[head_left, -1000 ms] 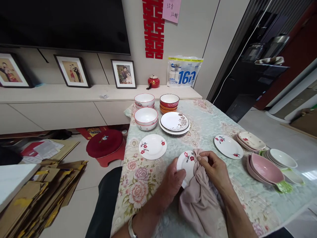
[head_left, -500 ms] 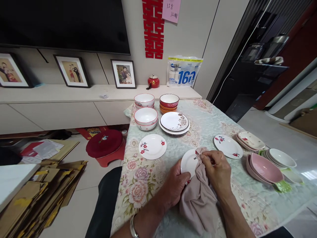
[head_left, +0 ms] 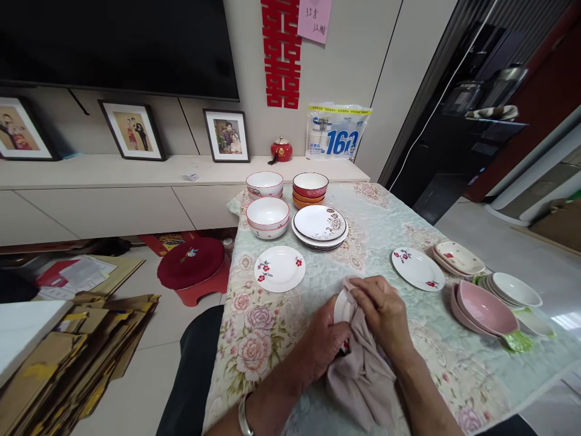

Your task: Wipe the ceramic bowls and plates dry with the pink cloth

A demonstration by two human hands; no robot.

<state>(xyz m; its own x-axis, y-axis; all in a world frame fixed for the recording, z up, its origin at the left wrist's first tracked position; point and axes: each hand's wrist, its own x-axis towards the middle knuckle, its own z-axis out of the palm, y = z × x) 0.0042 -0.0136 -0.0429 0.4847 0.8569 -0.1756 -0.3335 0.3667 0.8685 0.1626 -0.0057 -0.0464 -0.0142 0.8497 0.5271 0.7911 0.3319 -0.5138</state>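
Note:
My left hand (head_left: 327, 336) grips the left edge of a small white plate (head_left: 344, 309), thumb on its face beside a red flower print. A pinkish-beige cloth (head_left: 363, 378) is bunched in my right hand (head_left: 381, 306), whose fingers press it over the plate's far rim. The cloth covers most of the plate and drapes down toward me. Left of my hands lies a white plate with red flowers (head_left: 280, 269). A similar flowered plate (head_left: 418, 269) rests on the right.
Behind stand white bowls (head_left: 267, 218), red and orange bowls (head_left: 310, 188) and stacked plates (head_left: 320, 225). On the right are pink leaf-shaped bowls (head_left: 486, 307), white bowls (head_left: 517, 289) and spotted dishes (head_left: 459, 257). A red stool (head_left: 190, 263) and flattened cardboard (head_left: 77, 357) are left of the table.
My right hand has moved left and slightly down with the cloth, now wrapping it over the far rim and hiding more of the plate. The plate appears more tilted.

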